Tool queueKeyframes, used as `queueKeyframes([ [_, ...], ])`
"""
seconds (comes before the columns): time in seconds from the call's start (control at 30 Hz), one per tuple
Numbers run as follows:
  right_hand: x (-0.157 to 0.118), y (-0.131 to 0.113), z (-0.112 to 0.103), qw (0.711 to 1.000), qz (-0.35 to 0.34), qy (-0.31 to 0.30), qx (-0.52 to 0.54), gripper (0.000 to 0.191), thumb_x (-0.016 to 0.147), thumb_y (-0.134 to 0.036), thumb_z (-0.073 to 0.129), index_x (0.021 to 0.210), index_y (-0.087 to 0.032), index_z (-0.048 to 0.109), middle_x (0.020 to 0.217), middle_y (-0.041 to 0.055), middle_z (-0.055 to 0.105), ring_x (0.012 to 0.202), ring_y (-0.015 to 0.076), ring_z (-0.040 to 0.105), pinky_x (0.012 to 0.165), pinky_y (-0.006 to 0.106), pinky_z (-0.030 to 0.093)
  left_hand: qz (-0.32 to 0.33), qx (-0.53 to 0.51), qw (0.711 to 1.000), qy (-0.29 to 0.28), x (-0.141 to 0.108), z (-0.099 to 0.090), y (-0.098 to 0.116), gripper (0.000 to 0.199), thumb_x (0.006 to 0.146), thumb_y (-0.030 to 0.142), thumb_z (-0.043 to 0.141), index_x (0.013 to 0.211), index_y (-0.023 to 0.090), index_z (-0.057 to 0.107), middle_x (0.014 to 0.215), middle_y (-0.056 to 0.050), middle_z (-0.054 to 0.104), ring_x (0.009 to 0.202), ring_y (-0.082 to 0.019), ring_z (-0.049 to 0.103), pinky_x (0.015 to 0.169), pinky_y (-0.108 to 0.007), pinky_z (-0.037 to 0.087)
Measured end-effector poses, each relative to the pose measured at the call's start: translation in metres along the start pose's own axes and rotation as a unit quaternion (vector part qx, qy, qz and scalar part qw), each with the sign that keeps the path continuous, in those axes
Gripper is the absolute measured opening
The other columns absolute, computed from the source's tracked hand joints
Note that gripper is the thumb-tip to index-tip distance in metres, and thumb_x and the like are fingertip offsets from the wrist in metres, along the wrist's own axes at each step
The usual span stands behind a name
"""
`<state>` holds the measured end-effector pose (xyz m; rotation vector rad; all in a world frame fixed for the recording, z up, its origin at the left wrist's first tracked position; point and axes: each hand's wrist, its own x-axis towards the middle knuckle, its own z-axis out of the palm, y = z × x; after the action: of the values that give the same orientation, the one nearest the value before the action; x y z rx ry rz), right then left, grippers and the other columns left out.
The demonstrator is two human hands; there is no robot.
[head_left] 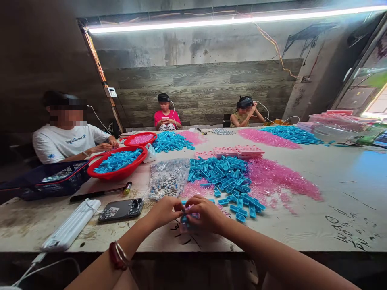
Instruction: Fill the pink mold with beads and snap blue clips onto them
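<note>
My left hand (pixel 165 212) and my right hand (pixel 208 213) meet low over the front of the table, fingertips almost touching. Between them is a small blue and pink plastic piece (pixel 188 220), partly covered by my fingers and blurred. The right fingers curl around it. A pinch closes the left thumb and forefinger near its top; whatever they hold is too small to make out. Just beyond lie a heap of blue plastic pieces (pixel 225 173), a spread of clear pink parts (pixel 278 177) and a clear bag of small white-grey parts (pixel 168 177).
Left of my hands lie a phone (pixel 121 210), a white power bank (pixel 71 225) and a black-handled hammer (pixel 101 192). Red basins (pixel 119 175) and a dark basket (pixel 54 189) stand farther left. Pink perforated blocks (pixel 225 151) sit behind the heap. Three other people sit around the table.
</note>
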<state>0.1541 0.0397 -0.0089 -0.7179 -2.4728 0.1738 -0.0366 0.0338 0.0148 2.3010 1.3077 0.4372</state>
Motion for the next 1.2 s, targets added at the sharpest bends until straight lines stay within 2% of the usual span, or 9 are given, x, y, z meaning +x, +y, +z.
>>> queueKeyframes([
  [0.23,0.000,-0.001,0.002,0.998,-0.046,-0.014,-0.028,0.020,0.084,-0.027,0.054,0.072,-0.017,0.067,0.074,0.0048,0.062,0.074,0.0156,0.053,0.068,0.026,0.042,-0.042,-0.015,0.999,-0.024,0.002,0.004,-0.003,0.021,0.076,0.030,0.055,0.075,0.013,0.068,0.068,-0.002,0.066,0.064,-0.014,0.057,0.055,-0.020,0.035],
  [0.43,0.003,0.000,0.010,0.998,-0.050,0.013,-0.039,0.028,0.085,-0.014,0.050,0.061,-0.016,0.064,0.067,0.0037,0.061,0.069,0.0145,0.052,0.064,0.025,0.042,-0.060,0.020,0.998,-0.021,0.003,0.005,-0.001,0.025,0.076,0.034,0.056,0.069,0.013,0.068,0.060,-0.001,0.063,0.059,-0.013,0.053,0.051,-0.020,0.031],
  [0.8,0.005,-0.004,0.007,0.993,-0.044,-0.018,-0.109,0.030,0.082,-0.015,0.051,0.054,-0.016,0.063,0.064,0.0048,0.061,0.065,0.0153,0.050,0.061,0.027,0.041,-0.087,0.013,0.995,-0.038,0.007,0.003,0.002,0.019,0.073,0.029,0.059,0.070,0.013,0.069,0.066,-0.001,0.067,0.062,-0.013,0.056,0.054,-0.019,0.034],
  [1.03,0.004,-0.006,0.010,0.994,-0.025,-0.020,-0.102,0.028,0.082,-0.016,0.051,0.057,-0.016,0.065,0.069,0.0058,0.061,0.069,0.0161,0.052,0.063,0.027,0.042,-0.079,0.016,0.995,-0.050,0.007,0.003,0.001,0.019,0.073,0.027,0.058,0.066,0.012,0.068,0.060,0.000,0.064,0.059,-0.013,0.054,0.053,-0.019,0.033],
  [1.2,0.004,-0.004,0.006,0.996,-0.020,-0.013,-0.082,0.027,0.082,-0.015,0.052,0.058,-0.017,0.066,0.067,0.0042,0.062,0.068,0.0155,0.052,0.062,0.026,0.042,-0.046,0.078,0.996,-0.027,0.004,0.005,0.003,0.021,0.077,0.026,0.053,0.067,0.015,0.067,0.063,-0.002,0.065,0.060,-0.014,0.056,0.053,-0.021,0.033],
])
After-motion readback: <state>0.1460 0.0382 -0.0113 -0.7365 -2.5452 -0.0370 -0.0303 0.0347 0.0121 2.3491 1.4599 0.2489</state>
